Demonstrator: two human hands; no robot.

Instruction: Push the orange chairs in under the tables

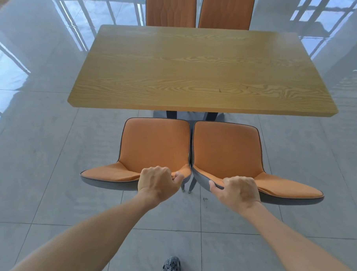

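Standing on the glossy grey tiled floor (52, 161), a patterned grey shoe (171, 267) is showing at the bottom edge. Both hands are curling over chair backs: the left hand (158, 182) is gripping the top rim of the left orange padded chair with a grey shell (153, 148), the right hand (237, 191) gripping its right-hand twin (227, 151). Both seats are sitting side by side, just short of the near edge of the rectangular wood-grain desk (191, 73). Two more orange chairs (171, 9) are standing at the desk's far edge.
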